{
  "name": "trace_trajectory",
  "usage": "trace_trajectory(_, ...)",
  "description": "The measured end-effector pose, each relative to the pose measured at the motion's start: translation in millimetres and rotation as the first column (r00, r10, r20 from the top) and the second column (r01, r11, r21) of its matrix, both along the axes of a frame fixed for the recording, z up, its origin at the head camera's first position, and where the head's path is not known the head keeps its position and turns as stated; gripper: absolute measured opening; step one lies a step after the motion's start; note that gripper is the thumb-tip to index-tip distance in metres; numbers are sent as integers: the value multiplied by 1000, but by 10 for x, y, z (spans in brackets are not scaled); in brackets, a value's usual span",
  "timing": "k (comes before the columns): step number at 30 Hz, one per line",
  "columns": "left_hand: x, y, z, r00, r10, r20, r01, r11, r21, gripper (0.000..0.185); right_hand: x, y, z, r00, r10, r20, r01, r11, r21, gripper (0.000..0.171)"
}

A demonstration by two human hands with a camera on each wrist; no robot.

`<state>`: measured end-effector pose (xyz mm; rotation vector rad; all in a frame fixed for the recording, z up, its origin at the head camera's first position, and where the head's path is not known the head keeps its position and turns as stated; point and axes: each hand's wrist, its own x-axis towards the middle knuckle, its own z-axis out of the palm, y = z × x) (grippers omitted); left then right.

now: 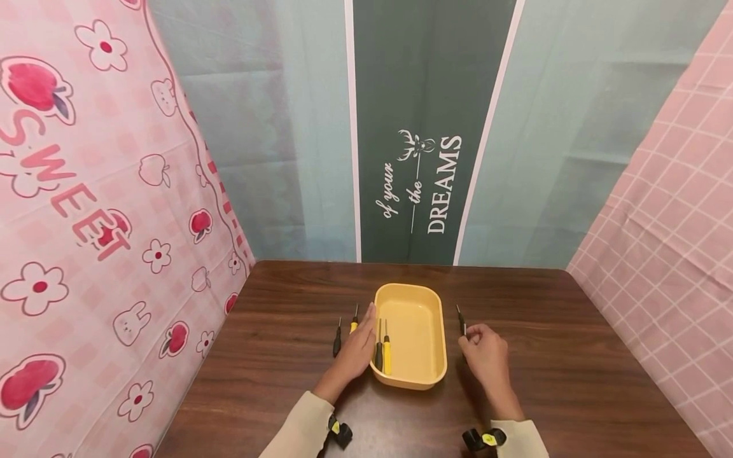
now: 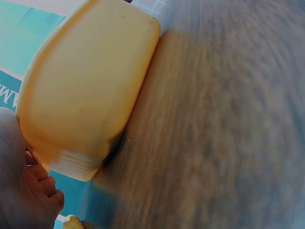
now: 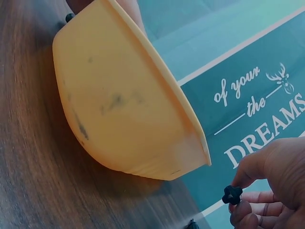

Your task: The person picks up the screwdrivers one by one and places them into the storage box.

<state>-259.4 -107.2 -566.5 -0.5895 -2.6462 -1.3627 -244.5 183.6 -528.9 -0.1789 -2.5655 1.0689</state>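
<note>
Head view shows the left hand [image 1: 356, 352] lying with straight fingers against the left wall of the yellow tray [image 1: 426, 375], while the right hand [image 1: 485, 352] pinches a black screwdriver [image 1: 461, 321] just right of that tray on the brown worktop [image 1: 572, 356]. 2 screwdrivers [image 1: 382, 348] lie inside the tray's left side. Farther left, 2 more screwdrivers [image 1: 338, 340] rest on the worktop.
</note>
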Motion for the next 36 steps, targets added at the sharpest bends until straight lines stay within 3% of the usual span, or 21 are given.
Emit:
trace_trajectory(19,17,0,27,1000,-1,31,2,1000,-3,54,49,-120,115,1000,22,-12,-22,999,-32,16)
trace_trajectory(36,11,-11,33,1000,2,27,-2,1000,10,53,63,-282,80,998,52,-44,-54,998,-36,13)
